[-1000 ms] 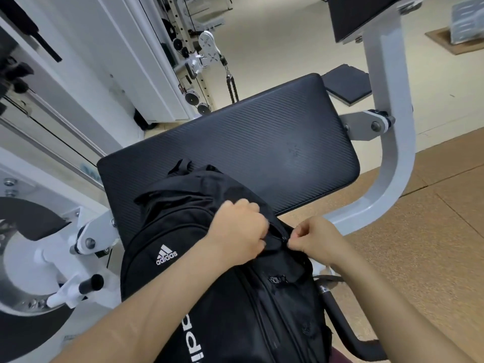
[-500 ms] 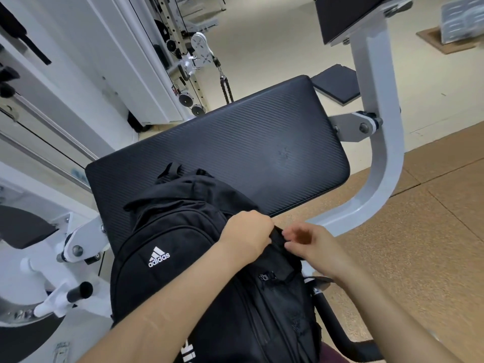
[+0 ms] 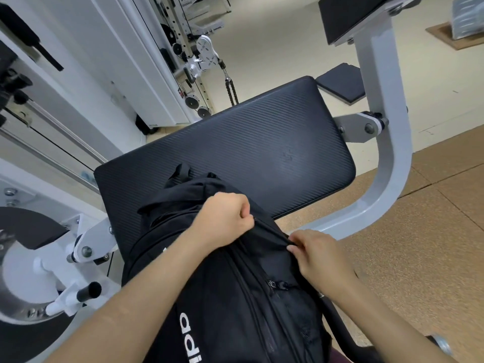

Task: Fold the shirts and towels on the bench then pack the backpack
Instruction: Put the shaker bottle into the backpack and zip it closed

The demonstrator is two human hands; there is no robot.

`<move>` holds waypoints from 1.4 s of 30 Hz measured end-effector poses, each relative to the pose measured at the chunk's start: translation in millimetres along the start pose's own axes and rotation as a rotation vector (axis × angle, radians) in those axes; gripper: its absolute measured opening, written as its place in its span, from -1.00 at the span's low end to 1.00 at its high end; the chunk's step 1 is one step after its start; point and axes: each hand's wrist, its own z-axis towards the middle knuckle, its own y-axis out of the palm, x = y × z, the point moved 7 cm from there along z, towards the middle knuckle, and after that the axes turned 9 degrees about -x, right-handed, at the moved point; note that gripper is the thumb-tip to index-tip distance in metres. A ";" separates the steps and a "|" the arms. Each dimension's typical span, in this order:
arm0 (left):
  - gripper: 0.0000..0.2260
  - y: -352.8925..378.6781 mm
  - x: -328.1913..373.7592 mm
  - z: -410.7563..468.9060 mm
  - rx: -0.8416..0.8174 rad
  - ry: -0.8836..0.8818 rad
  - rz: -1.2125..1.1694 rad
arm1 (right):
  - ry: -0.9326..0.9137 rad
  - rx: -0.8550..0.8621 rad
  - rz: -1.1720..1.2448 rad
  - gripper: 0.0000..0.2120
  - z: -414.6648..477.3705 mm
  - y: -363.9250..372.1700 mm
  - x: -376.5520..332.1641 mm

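Note:
A black backpack [image 3: 235,297] with white lettering stands at the near edge of the black padded bench [image 3: 248,145]. My left hand [image 3: 222,221] is curled into a fist on the top of the backpack and pinches something small at its zip line. My right hand [image 3: 317,255] pinches the black fabric on the backpack's right side, a short way from the left hand. The fabric between the two hands is pulled taut. No shirts or towels show on the bench; the inside of the backpack is hidden.
A grey curved frame arm [image 3: 387,158] rises at the bench's right. White machine parts with a black-tipped handle [image 3: 86,292] stand at the left. A cable pulley station [image 3: 201,58] is behind the bench. Brown floor mats [image 3: 419,244] lie to the right.
My hands have moved apart along the backpack's top: the left hand has shifted up and away, the right hand has stayed on the right side. The view has shifted slightly.

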 end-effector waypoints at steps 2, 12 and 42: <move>-0.88 -6.0 -2.2 -0.4 -0.029 0.025 0.082 | -0.001 -0.060 -0.008 -0.92 5.4 0.9 -2.8; -0.84 -19.4 15.7 -4.9 -0.051 0.198 0.134 | -0.167 0.082 0.094 -0.83 45.1 -25.3 -73.0; -0.85 -147.4 -72.2 -145.1 0.355 -0.066 -0.303 | -0.470 -0.142 0.463 -0.86 48.7 -89.8 -230.9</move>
